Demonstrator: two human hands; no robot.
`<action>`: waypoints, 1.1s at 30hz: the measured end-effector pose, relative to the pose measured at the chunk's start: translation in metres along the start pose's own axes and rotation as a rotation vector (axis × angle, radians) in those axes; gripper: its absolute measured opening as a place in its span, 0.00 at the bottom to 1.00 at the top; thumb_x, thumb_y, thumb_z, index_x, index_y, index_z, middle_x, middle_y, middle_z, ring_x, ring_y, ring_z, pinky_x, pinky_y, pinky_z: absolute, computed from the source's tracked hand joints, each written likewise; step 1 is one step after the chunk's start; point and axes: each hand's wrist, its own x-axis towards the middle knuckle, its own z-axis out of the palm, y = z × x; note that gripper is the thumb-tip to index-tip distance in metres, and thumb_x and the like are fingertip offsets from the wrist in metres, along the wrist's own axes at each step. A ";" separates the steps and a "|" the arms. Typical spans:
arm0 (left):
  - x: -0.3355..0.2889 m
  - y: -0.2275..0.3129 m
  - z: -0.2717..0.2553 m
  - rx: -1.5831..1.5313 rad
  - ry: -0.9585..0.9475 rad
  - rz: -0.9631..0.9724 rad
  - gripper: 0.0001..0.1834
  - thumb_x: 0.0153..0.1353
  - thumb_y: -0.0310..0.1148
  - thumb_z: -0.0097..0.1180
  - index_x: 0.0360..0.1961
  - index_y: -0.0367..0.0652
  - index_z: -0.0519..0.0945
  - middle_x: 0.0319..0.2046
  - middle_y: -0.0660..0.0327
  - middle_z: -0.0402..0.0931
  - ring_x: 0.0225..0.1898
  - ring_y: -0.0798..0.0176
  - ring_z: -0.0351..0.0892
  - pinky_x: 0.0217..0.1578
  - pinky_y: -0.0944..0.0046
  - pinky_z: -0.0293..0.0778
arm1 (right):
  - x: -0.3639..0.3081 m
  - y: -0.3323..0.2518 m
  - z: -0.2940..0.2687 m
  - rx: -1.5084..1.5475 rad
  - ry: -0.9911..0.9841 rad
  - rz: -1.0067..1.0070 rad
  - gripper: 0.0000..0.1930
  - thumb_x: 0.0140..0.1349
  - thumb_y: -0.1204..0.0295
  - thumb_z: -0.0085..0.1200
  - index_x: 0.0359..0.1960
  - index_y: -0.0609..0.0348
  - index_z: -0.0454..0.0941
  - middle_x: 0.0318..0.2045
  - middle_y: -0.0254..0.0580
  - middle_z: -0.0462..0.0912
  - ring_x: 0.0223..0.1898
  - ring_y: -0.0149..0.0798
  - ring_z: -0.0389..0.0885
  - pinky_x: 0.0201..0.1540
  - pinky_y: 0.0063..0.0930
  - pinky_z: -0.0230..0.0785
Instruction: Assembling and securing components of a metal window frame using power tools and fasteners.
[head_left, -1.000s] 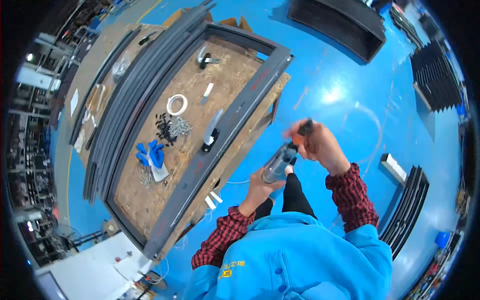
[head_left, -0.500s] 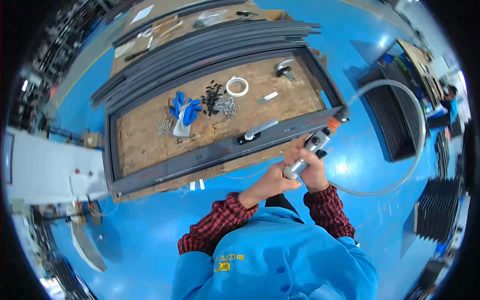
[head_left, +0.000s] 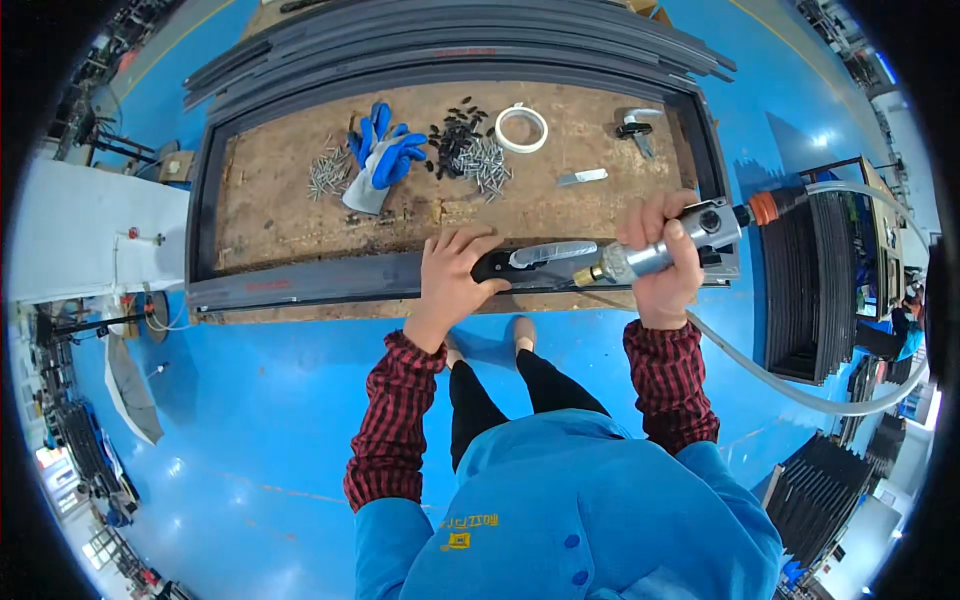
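Observation:
My right hand (head_left: 664,260) is wrapped round a silver pneumatic screwdriver (head_left: 650,258) with a brass-coloured nose. A thin bit reaches left from that nose, low along the handle on the frame; where its tip sits is hard to make out. My left hand (head_left: 455,275) holds the black base (head_left: 491,266) of a window handle between thumb and fingers, against the near rail of a dark grey frame (head_left: 350,281). The handle's grip (head_left: 553,253), in clear wrap, points right. Orange coupling (head_left: 764,207) joins the screwdriver to a pale air hose (head_left: 840,402).
On the wooden table (head_left: 290,225) lie blue-and-grey gloves (head_left: 385,165), loose screws (head_left: 484,164), small black parts (head_left: 455,135), a white tape roll (head_left: 522,128), a white-handled blade (head_left: 583,177) and another handle (head_left: 636,128). Long grey profiles (head_left: 450,45) lie behind. Stacked frames (head_left: 820,280) stand right.
My left hand has left the screwdriver and moved to the handle base. My right hand has turned the screwdriver so its nose points left, close to the handle. My view has shifted.

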 end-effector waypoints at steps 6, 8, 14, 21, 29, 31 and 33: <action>0.000 -0.011 0.014 -0.035 -0.053 0.005 0.26 0.38 0.40 0.73 0.44 0.53 0.84 0.46 0.71 0.80 0.47 0.62 0.75 0.49 0.59 0.65 | 0.006 0.030 0.010 -0.146 -0.046 -0.021 0.08 0.62 0.70 0.52 0.39 0.51 0.66 0.26 0.33 0.67 0.26 0.30 0.64 0.32 0.26 0.55; -0.003 -0.016 0.016 -0.040 -0.076 -0.005 0.25 0.39 0.40 0.73 0.43 0.53 0.84 0.43 0.72 0.81 0.45 0.63 0.76 0.47 0.60 0.65 | 0.008 0.037 0.014 -0.204 -0.072 -0.070 0.08 0.62 0.70 0.52 0.39 0.51 0.66 0.26 0.34 0.67 0.26 0.30 0.64 0.32 0.26 0.56; -0.002 -0.020 0.015 -0.076 -0.054 0.045 0.21 0.42 0.41 0.71 0.41 0.53 0.84 0.39 0.73 0.81 0.40 0.63 0.77 0.44 0.62 0.65 | 0.000 0.057 0.025 -0.265 -0.137 -0.123 0.10 0.61 0.72 0.54 0.39 0.52 0.65 0.25 0.35 0.68 0.25 0.31 0.66 0.30 0.27 0.58; -0.002 -0.019 0.011 -0.065 -0.049 0.011 0.20 0.42 0.40 0.71 0.40 0.52 0.85 0.41 0.71 0.82 0.39 0.64 0.77 0.42 0.63 0.65 | 0.000 0.078 0.036 -0.287 -0.202 -0.124 0.13 0.58 0.75 0.59 0.38 0.53 0.64 0.24 0.36 0.69 0.25 0.33 0.69 0.29 0.27 0.62; 0.000 -0.019 0.011 -0.070 -0.040 0.031 0.19 0.44 0.41 0.69 0.39 0.53 0.85 0.41 0.72 0.82 0.37 0.64 0.74 0.41 0.62 0.64 | 0.001 0.088 0.040 -0.307 -0.259 -0.112 0.17 0.53 0.81 0.62 0.35 0.54 0.64 0.24 0.38 0.71 0.24 0.35 0.71 0.28 0.27 0.68; -0.001 -0.019 0.011 -0.069 -0.033 0.031 0.19 0.43 0.41 0.69 0.39 0.53 0.84 0.41 0.72 0.82 0.37 0.64 0.74 0.41 0.62 0.64 | 0.000 0.088 0.039 -0.320 -0.272 -0.099 0.17 0.53 0.81 0.61 0.35 0.55 0.64 0.24 0.38 0.72 0.24 0.36 0.72 0.28 0.27 0.68; -0.001 -0.019 0.010 -0.063 -0.025 0.036 0.18 0.43 0.40 0.69 0.39 0.53 0.84 0.41 0.72 0.82 0.36 0.63 0.74 0.41 0.62 0.64 | -0.001 0.087 0.039 -0.345 -0.293 -0.080 0.16 0.53 0.81 0.61 0.35 0.55 0.64 0.24 0.39 0.72 0.24 0.36 0.72 0.29 0.27 0.69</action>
